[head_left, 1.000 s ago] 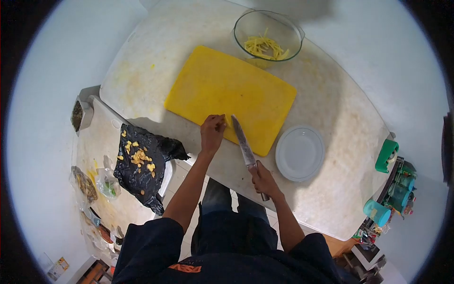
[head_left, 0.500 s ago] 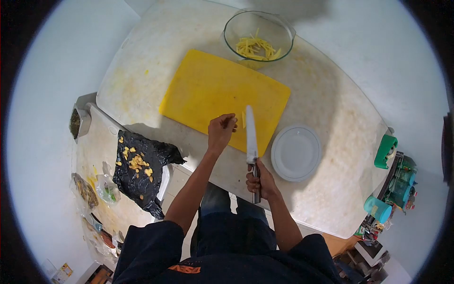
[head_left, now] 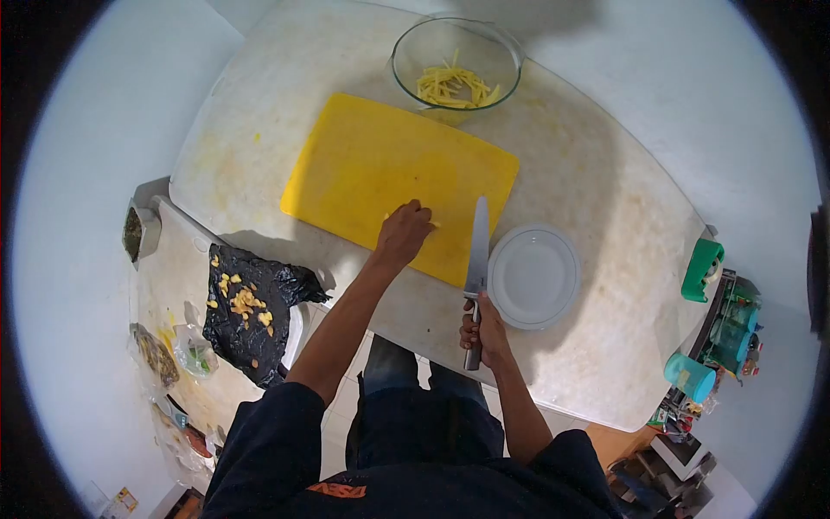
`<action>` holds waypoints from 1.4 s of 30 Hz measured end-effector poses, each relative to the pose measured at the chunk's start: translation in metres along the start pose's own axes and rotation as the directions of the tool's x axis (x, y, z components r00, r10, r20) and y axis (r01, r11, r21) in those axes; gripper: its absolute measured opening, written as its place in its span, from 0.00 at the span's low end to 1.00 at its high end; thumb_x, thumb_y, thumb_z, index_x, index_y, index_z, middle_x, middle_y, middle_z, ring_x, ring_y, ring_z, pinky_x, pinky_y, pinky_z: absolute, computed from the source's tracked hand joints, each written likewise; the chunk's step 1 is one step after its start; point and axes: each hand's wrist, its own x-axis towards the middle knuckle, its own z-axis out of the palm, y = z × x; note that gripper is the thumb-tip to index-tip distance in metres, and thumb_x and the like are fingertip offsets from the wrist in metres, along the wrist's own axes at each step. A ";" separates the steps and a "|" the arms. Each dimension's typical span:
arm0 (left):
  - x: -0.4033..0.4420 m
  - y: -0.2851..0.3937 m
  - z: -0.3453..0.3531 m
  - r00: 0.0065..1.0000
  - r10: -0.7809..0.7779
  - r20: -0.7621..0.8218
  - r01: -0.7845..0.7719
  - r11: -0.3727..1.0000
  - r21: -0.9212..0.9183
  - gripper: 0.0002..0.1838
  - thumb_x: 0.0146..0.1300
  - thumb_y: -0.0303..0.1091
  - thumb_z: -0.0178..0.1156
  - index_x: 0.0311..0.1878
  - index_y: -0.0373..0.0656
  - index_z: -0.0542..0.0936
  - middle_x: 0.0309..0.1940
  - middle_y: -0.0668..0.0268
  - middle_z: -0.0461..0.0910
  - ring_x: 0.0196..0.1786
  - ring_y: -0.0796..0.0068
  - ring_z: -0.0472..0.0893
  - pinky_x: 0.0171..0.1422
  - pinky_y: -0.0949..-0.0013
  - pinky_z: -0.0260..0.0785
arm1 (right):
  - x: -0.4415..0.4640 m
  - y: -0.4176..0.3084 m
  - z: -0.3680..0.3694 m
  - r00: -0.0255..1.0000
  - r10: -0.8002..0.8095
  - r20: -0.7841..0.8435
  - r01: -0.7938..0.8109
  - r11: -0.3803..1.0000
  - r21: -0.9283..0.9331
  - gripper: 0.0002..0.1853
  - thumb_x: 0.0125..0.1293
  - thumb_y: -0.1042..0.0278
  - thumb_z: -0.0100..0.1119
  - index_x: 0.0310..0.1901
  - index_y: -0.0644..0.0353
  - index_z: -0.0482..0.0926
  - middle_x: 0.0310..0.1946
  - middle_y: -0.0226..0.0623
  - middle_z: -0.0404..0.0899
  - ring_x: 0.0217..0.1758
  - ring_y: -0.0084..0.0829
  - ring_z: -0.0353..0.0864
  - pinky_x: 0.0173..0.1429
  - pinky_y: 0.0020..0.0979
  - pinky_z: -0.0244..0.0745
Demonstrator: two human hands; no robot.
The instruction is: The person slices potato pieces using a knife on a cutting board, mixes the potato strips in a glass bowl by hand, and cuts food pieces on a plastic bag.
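Note:
My left hand (head_left: 405, 231) is closed low over the near part of the yellow cutting board (head_left: 372, 160), its fingers bent down around small pale yellow pieces (head_left: 435, 225) that are mostly hidden. My right hand (head_left: 485, 330) grips the handle of a large knife (head_left: 478, 251), whose blade points away from me over the board's right edge, beside a white plate (head_left: 534, 277). Beyond the board, a clear glass bowl (head_left: 516, 76) holds pale yellow strips (head_left: 450, 85).
On the left, a black plastic bag (head_left: 226, 322) bears yellowish scraps (head_left: 246, 302). A white container of dark bits (head_left: 143, 233) and plastic bags (head_left: 157, 355) lie farther left. At the right edge are a green tape dispenser (head_left: 699, 270) and a turquoise cup (head_left: 690, 377).
The knife has moved right, away from my left hand, and now points straight ahead. My left hand has come down over the small pieces. The view has shifted slightly.

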 end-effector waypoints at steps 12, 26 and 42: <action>-0.025 -0.001 0.024 0.920 -0.342 -0.193 0.204 0.838 -0.507 0.08 0.63 0.29 0.66 0.42 0.33 0.84 0.27 0.60 0.86 0.28 0.72 0.85 0.36 0.69 0.79 | 0.010 0.017 0.013 0.858 -0.499 0.121 0.331 0.357 -0.873 0.16 0.80 0.56 0.40 0.50 0.63 0.65 0.27 0.58 0.77 0.31 0.58 0.80 0.33 0.52 0.73; -0.026 0.013 0.035 0.828 -0.472 -0.304 0.237 0.785 -0.572 0.12 0.57 0.27 0.66 0.45 0.34 0.86 0.35 0.53 0.88 0.37 0.65 0.88 0.46 0.67 0.79 | 0.017 0.027 0.045 0.819 -0.546 0.176 0.253 0.067 -0.965 0.21 0.76 0.65 0.47 0.63 0.71 0.60 0.47 0.67 0.76 0.43 0.65 0.80 0.46 0.57 0.77; -0.024 0.010 0.032 0.824 -0.478 -0.304 0.239 0.780 -0.578 0.11 0.55 0.29 0.69 0.38 0.31 0.86 0.31 0.55 0.88 0.34 0.68 0.88 0.44 0.69 0.79 | 0.038 0.040 0.038 0.851 -0.502 0.154 0.113 -0.112 -0.987 0.24 0.77 0.65 0.45 0.65 0.73 0.58 0.38 0.55 0.79 0.33 0.54 0.85 0.34 0.47 0.84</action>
